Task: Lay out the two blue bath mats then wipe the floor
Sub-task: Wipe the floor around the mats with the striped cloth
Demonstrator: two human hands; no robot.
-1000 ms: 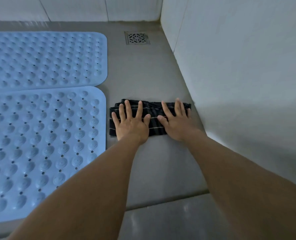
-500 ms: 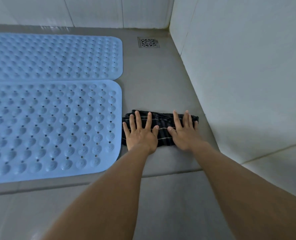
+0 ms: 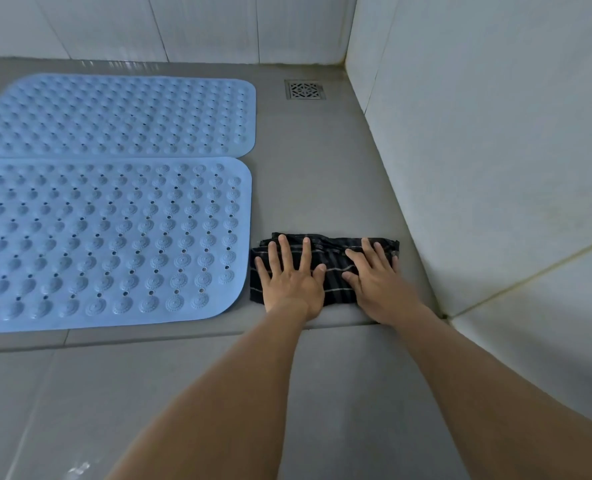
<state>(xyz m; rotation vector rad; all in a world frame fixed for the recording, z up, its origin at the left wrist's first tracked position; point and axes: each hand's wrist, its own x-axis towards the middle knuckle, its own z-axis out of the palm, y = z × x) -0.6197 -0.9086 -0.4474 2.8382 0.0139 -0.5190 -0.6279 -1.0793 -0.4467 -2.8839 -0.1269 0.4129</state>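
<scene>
Side by side on the grey shower floor (image 3: 322, 174) lie the two blue bath mats, long edges touching or nearly so. The near mat (image 3: 107, 237) and the far mat (image 3: 114, 116) both run off the left edge of the view, so their full length is not visible. Each is flat, with rounded corners, rows of raised round bumps and small holes between them.

Just right of the near mat's right edge sits a dark folded cloth (image 3: 332, 268) with thin pale stripes, filling the strip of floor between that mat and the white tiled side wall (image 3: 495, 168). Whether the cloth touches the mat cannot be told. Much of it is covered by the hands; only its far edge, its corners and the band between the hands show.

The left hand (image 3: 289, 278) lies flat on the cloth's left half, fingers straight and spread, palm down. The right hand (image 3: 374, 275) presses flat on the right half the same way, its little finger near the cloth's right end. Neither hand curls round anything.

A square metal floor drain (image 3: 305, 90) sits in the far corner, well beyond the cloth, near the back wall (image 3: 183, 26). The cloth's near edge lies close to a dark seam where the shower floor meets the nearer floor tiles (image 3: 339, 393).
</scene>
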